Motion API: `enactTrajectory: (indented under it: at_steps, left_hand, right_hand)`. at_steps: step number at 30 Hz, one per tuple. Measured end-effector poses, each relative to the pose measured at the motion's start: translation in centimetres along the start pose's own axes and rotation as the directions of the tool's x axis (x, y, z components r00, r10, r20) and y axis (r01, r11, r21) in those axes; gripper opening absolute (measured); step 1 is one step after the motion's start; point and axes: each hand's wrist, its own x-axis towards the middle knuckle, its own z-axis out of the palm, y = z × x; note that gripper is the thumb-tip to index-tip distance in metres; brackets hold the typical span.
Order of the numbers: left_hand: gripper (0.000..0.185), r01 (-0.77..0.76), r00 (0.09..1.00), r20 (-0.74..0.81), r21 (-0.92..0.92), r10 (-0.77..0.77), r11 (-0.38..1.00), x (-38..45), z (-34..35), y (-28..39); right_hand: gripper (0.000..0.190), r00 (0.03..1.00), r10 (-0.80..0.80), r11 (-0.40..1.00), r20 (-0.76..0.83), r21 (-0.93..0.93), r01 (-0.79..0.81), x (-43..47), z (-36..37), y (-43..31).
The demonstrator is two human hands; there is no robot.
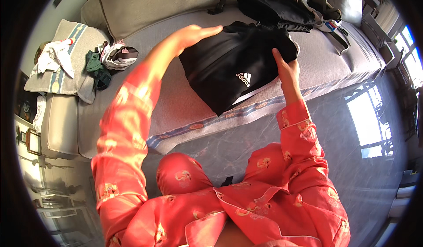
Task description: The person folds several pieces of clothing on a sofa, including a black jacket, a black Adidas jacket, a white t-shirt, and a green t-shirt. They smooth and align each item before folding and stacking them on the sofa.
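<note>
Black Adidas shorts point(228, 68) with a white stripe lie on the covered sofa seat in front of me. My right hand point(288, 69) holds their right edge, the thumb on top and the other fingers hidden beneath the cloth. My left hand point(198, 35) is at their upper left edge, with the thumb or a finger stretched over the fabric; its other fingers are not clear, so I cannot tell whether it grips the cloth. Just behind the shorts lies a black folded garment point(277, 12).
A white and grey cap-like item point(322, 10) rests at the back right. Bunched garments point(117, 56), dark green cloth point(97, 69) and a white cloth point(54, 57) on a grey cushion point(39, 81) are at left. The sofa's front edge borders a grey marble floor point(337, 114).
</note>
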Motion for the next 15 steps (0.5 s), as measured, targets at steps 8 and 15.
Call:
enactTrajectory:
  at_steps: [8, 15]
  left_hand:
    - [0.045, -0.174, 0.985, 0.127, 0.703, 0.119, 0.69, 8.2, 6.6, 6.0]
    - [0.04, -0.323, 0.943, 0.2, 0.364, 0.265, 0.874, 12.2, 4.5, -2.1]
  right_hand:
    - [0.027, 0.962, 0.209, 0.931, 0.175, 0.267, -0.25, 1.2, -0.6, -1.1]
    - [0.023, 0.963, 0.269, 0.879, 0.013, 0.407, -0.251, 1.5, 2.2, 1.8]
